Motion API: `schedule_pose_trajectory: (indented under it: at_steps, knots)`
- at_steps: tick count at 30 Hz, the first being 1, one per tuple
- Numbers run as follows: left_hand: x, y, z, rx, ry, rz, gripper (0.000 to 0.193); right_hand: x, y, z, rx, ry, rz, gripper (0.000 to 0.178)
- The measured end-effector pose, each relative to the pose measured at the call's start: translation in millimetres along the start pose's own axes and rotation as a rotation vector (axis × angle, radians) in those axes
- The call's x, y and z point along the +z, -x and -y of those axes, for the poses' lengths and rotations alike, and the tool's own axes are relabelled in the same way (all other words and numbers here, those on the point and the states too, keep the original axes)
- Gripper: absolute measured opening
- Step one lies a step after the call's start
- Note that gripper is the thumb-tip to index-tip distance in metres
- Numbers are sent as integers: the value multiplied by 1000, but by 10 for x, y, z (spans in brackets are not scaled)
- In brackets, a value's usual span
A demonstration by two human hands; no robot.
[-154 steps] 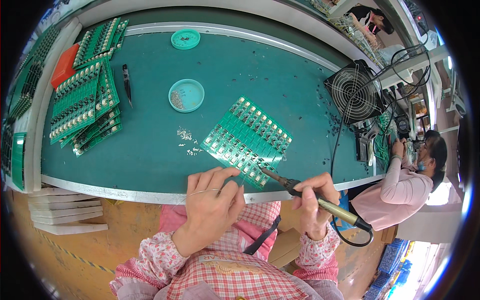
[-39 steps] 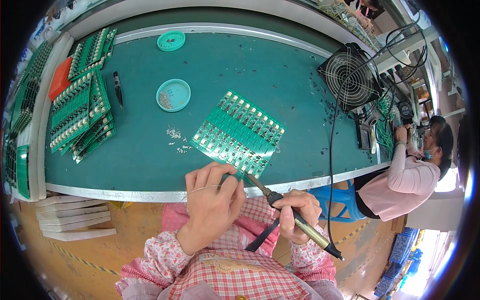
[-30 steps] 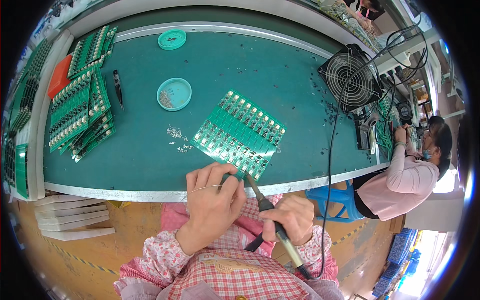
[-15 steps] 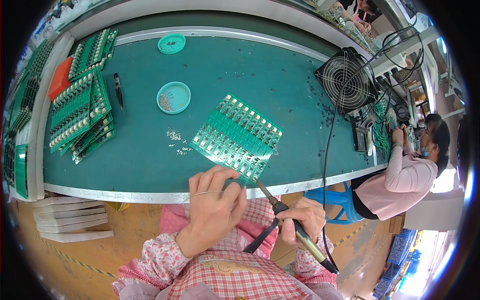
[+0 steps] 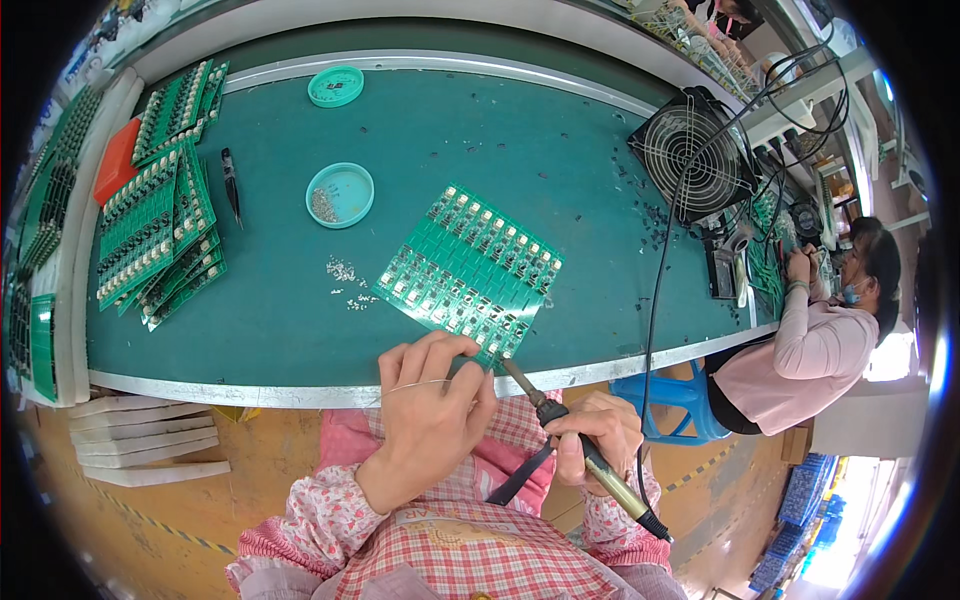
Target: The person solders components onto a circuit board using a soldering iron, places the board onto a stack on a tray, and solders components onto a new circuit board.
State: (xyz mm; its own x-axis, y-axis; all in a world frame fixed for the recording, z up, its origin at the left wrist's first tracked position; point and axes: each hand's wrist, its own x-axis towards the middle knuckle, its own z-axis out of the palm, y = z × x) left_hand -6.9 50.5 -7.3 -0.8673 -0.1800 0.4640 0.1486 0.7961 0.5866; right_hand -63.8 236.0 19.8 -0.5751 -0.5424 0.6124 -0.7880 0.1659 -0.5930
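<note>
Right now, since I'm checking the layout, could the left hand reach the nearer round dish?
Probably yes: only low things, the circuit board and loose bits, seem to lie between the left hand and the nearer dish, though the hand appears to hold a thin wire.

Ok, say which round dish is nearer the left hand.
The dish with the heap of small pale bits is nearer the left hand; the other dish, with a few dark bits, stands farther back on the table.
</note>
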Motion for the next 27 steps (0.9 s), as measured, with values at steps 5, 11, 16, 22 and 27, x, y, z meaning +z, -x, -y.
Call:
schedule_pose_trajectory:
  at_steps: [5, 11, 16, 22, 27]
  knots:
    - [12, -7, -10, -4, -9, -11, 15, 7, -36, -11, -12, -9, 35, 8]
    - [16, -8, 6, -2, -12, -4, 15, -39, -118, 59, -92, 131, 185, 9]
    - [13, 0, 10, -2, 6, -3, 16, -42, -150, 63, -310, 280, 301, 21]
    - [-8, 3, 20, 10, -6, 2, 12, -40, -158, 72, -271, 268, 292, 16]
    - [-22, 23, 42, 4, 27, 16, 14, -75, -202, 46, -151, 171, 268, 11]
